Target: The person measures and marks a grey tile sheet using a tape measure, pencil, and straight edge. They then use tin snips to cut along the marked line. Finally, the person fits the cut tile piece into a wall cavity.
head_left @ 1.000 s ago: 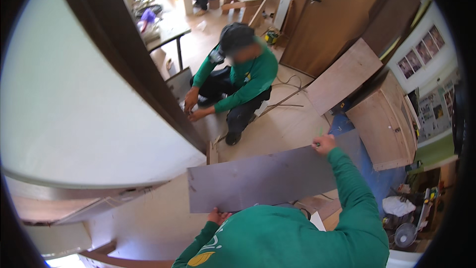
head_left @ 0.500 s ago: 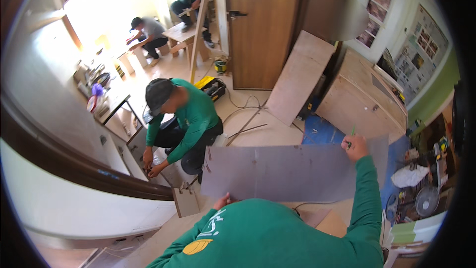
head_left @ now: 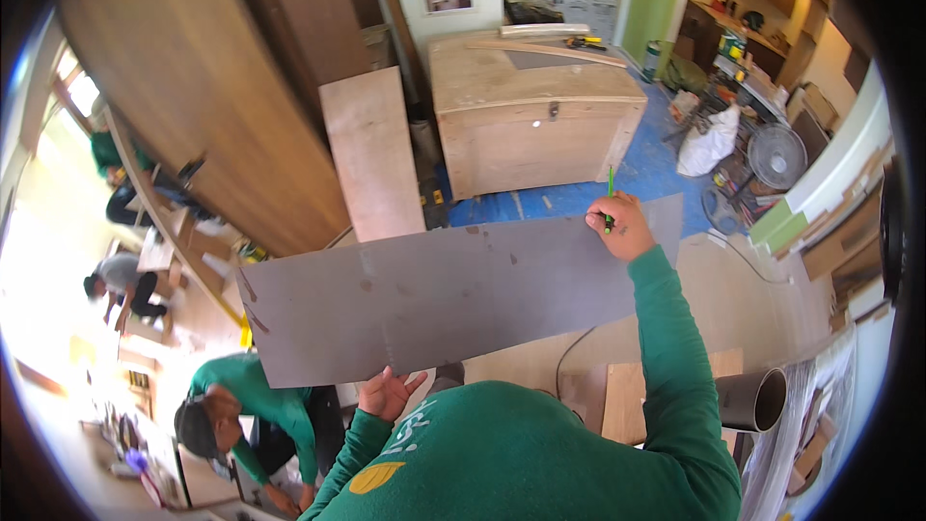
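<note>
A long grey-brown laminate sheet (head_left: 434, 294) with darker smudges lies slantwise in front of me. Held in my right hand (head_left: 622, 225) is a slim green pencil (head_left: 610, 179), its fingers closed over the sheet's far edge near the right end. What those fingers do behind the sheet is hidden. By the near edge, left of my body, my left hand (head_left: 388, 394) is turned palm up with fingers apart. Its fingertips reach the sheet's edge; whether they bear any weight I cannot tell.
Past the sheet stands a large wooden chest (head_left: 540, 116) on blue floor covering (head_left: 502, 205). A plywood board (head_left: 374, 154) leans beside it. A co-worker (head_left: 260, 415) crouches close on the left. To the right are a fan (head_left: 776, 156), a white sack (head_left: 709, 142) and a brown pipe (head_left: 757, 400).
My view has swung to the right, bringing the chest to the middle. The sheet has tilted, its right end now farther away. My left hand's fingers have spread; the right still holds the pencil.
</note>
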Available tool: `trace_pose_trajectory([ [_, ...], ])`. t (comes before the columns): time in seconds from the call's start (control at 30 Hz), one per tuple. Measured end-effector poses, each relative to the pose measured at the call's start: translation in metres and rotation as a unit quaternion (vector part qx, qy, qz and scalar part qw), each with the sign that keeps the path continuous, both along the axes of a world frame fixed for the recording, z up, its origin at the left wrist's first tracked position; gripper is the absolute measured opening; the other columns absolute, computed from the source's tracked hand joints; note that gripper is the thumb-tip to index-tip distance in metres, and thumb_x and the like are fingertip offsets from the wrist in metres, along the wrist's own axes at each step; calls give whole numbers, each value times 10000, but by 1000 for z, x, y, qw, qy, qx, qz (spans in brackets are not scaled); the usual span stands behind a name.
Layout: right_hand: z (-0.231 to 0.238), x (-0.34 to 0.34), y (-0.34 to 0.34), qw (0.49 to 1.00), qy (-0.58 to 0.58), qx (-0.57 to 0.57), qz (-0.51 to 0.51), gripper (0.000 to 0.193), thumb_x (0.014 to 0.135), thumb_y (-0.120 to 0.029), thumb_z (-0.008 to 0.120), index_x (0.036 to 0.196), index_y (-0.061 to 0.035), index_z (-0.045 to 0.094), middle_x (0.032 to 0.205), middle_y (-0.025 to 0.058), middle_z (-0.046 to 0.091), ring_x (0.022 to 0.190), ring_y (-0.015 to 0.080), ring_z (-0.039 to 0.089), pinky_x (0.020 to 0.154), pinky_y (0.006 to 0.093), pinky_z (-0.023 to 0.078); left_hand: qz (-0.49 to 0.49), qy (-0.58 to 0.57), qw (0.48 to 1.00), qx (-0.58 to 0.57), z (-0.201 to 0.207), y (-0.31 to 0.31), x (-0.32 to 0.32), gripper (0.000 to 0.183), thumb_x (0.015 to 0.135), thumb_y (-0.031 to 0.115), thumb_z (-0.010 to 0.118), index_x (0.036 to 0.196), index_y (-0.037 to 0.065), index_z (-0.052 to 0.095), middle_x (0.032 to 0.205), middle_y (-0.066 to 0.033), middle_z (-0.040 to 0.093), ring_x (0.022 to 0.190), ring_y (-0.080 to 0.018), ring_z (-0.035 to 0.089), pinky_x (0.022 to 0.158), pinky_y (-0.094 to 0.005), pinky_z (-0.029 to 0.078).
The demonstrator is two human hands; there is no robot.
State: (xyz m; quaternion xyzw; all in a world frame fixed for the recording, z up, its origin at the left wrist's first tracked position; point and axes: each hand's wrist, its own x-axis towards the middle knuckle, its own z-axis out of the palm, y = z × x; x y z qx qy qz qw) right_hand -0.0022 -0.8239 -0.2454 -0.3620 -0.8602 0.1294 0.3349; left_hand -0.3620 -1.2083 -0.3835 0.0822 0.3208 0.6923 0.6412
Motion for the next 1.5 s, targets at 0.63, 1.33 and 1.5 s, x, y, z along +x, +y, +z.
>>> trace_pose_trajectory([
  [0.63,-26,48,296,934,71,-87,-339,125,895,-210,771,947,-123,698,866,95,720,890,328,650,846,481,495,-206,25,977,42,64,515,-103,433,1073,275,569,1441,59,500,1393,-157,633,1190,-342,682,963,-530,592],
  [1.33,-49,70,821,986,3,10,-168,185,915,-180,684,1090,-123,703,958,135,711,987,386,660,896,510,485,18,-41,998,-53,-71,969,24,256,1108,240,500,1313,90,531,1319,-85,621,1223,-302,611,1086,-546,520],
  [1.5,-216,122,636,904,-75,-402,-122,469,1043,-500,566,1126,-57,695,992,205,704,939,357,687,818,483,534,56,-70,988,-128,-150,1005,4,299,1095,221,527,1361,93,483,1407,-119,565,1310,-368,553,1136,-587,476],
])
